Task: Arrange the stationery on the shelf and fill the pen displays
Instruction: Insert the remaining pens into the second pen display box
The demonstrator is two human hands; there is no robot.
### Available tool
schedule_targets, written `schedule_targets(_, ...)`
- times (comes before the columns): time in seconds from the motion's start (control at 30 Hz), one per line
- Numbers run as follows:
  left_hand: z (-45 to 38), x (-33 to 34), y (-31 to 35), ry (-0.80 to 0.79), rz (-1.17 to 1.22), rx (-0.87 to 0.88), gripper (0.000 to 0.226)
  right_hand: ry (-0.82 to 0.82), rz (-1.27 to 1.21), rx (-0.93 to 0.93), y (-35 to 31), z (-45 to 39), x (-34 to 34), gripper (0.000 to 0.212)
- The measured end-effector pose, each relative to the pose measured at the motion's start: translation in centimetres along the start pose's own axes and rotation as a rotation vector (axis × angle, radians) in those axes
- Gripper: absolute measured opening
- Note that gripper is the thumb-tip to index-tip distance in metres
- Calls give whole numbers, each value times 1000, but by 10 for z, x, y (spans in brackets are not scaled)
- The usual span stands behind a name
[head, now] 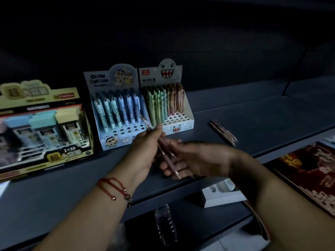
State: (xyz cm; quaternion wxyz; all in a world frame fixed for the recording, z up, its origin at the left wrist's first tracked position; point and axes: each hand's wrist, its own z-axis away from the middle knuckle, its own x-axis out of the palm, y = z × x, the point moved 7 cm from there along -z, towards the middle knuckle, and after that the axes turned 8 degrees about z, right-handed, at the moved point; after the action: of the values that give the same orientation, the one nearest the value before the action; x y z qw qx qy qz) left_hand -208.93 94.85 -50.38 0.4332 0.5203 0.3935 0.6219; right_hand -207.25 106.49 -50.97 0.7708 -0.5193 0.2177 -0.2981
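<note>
My left hand (145, 147) grips a small bunch of pink pens (167, 158) in front of the displays, their clip ends up near the blue cartoon pen display (117, 109). My right hand (192, 160) lies under the pens' tips, fingers loosely curled around them. The white monster-face pen display (168, 105) holds green and pink pens, with several bare holes in its front rows. The blue display also shows bare holes in front. A few more pink pens (224, 133) lie loose on the dark shelf (262, 124) to the right.
A large yellow box of erasers (41, 127) stands at the left on the shelf. Below the shelf edge are a white box (221, 194), a clear plastic packet (165, 225) and red printed sheets (311, 171) at the right. The surroundings are dim.
</note>
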Motion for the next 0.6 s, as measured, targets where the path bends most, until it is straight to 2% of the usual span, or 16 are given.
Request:
schedule_targets(0.07, -2, -13, 6, 34, 35, 2, 29, 332, 331, 12, -2, 5, -27, 44)
schedule_targets(0.13, -4, -21, 11, 46, 70, 4, 28, 622, 712, -3, -10, 9, -44, 39)
schedule_targets(0.2, -2, -24, 14, 45, 102, -19, 27, 662, 1012, 29, -6, 1, -42, 27)
schedule_targets(0.23, -2, -25, 13, 43, 107, -30, 27, 633, 1090, 56, 0, -7, -39, 31)
schedule_targets(0.3, -1, -27, 12, 47, 107, -49, 27, 615, 1153, 66, 8, -20, -37, 39)
schedule_targets(0.33, 0, -28, 12, 48, 111, -58, 26, 618, 1161, 58, 6, -21, -37, 36)
schedule_targets(0.4, 2, -28, 11, 40, 122, -75, 26, 572, 1009, 21, 4, -22, -38, 23)
schedule_targets(0.53, 7, -26, 9, 41, 138, -93, 20, 319, -22, -26, 7, -15, -32, 15)
schedule_targets(0.6, 9, -25, 9, 55, 151, -88, 13, 253, -266, -29, 3, -11, -31, 19)
